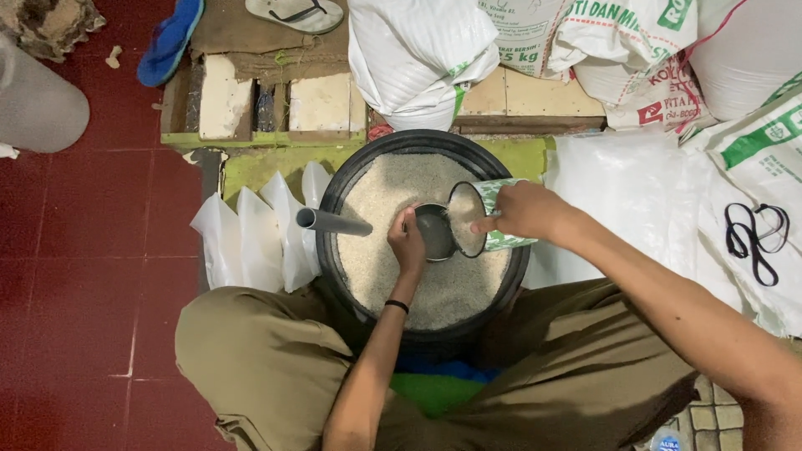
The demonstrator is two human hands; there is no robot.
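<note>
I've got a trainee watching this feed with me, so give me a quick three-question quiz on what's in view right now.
1. True or false: the right hand tips a green-patterned can on its side over the black tub.
2. What does the left hand hold? A) a sandal B) a small metal cup C) a sack
3. Fill in: a grey ____ sticks out of the rice.

Key: 1 true; 2 B; 3 pipe.

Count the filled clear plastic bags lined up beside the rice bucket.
4 filled clear bags, in a row left of the black rice bucket, the last touching it; more may be hidden behind the bucket or knee.
</note>
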